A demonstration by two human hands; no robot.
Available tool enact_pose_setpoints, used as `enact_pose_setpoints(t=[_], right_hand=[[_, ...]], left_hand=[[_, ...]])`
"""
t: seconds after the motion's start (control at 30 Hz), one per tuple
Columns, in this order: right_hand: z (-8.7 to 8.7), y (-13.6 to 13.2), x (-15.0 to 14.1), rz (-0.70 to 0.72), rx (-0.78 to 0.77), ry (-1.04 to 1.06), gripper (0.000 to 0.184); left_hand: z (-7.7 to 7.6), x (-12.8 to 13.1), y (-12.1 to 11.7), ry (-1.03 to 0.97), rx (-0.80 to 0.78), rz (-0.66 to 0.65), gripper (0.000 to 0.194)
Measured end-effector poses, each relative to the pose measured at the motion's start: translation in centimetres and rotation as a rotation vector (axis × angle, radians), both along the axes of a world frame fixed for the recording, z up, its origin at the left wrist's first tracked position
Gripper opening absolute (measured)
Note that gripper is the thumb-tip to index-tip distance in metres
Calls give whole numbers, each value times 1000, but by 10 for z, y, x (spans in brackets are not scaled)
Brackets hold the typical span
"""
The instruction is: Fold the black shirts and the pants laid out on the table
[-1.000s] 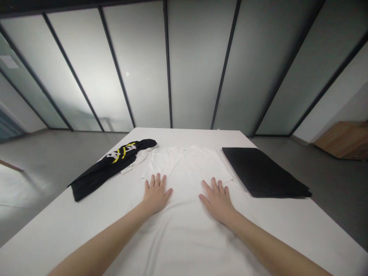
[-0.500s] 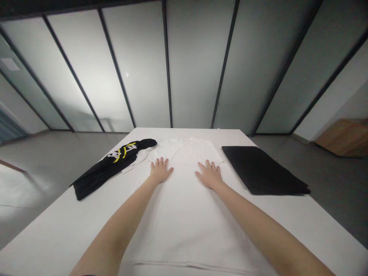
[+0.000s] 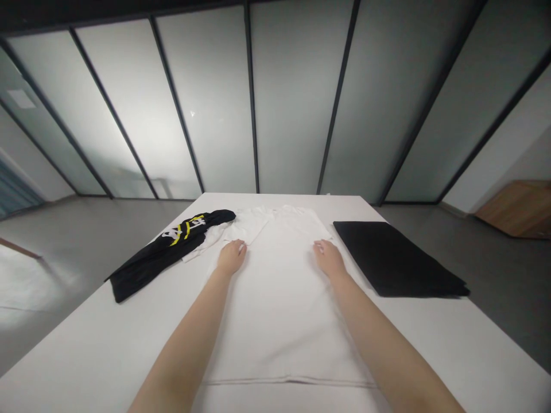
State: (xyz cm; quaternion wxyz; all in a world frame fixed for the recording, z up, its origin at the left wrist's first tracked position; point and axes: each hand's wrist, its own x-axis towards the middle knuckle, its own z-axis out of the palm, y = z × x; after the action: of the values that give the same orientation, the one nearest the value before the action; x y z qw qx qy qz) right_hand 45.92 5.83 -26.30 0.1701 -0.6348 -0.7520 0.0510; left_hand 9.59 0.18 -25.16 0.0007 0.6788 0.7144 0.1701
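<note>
A white T-shirt (image 3: 282, 298) lies spread out flat, its collar at the far end and its hem nearest me. My left hand (image 3: 232, 256) is closed at the shirt's left side, just below the sleeve, with its fingers curled in on the fabric. On the opposite side my right hand (image 3: 329, 258) pinches the shirt near the right sleeve in the same way. The fingertips of both hands are partly hidden. A black garment with yellow and white print (image 3: 161, 249) lies crumpled to the left, touching the white left sleeve.
The white table (image 3: 77, 344) carries everything. Right of the shirt lies a flat black folded sheet or board (image 3: 394, 261), its layers showing at the near right corner. Frosted glass panels (image 3: 293, 103) stand behind the table. A wooden piece (image 3: 519, 209) sits on the floor far right.
Both hands have gone from lying flat with spread fingers on the shirt to curled fingers at its sides. They have moved apart, the right hand shifting furthest outward.
</note>
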Motion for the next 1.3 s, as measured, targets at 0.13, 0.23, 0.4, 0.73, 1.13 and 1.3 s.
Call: enact_pose_setpoints(t=[0.13, 0.23, 0.4, 0.73, 1.13, 1.3], right_hand=[[4, -6, 27, -31, -33, -37, 45], [7, -8, 37, -9, -83, -63, 47], [19, -18, 17, -18, -194, -94, 54], [26, -100, -85, 148, -259, -128, 67], [14, -101, -64, 146, -234, -134, 63], [-2, -96, -9, 6, -184, -174, 62]], left_hand=[[2, -6, -6, 9, -8, -24, 34], [7, -11, -7, 12, -51, -11, 36], [23, -4, -14, 55, -123, 99, 46], [7, 83, -42, 129, -189, 128, 71], [2, 54, -60, 145, -159, 64, 61], [-6, 12, -79, 140, -97, 94, 57]])
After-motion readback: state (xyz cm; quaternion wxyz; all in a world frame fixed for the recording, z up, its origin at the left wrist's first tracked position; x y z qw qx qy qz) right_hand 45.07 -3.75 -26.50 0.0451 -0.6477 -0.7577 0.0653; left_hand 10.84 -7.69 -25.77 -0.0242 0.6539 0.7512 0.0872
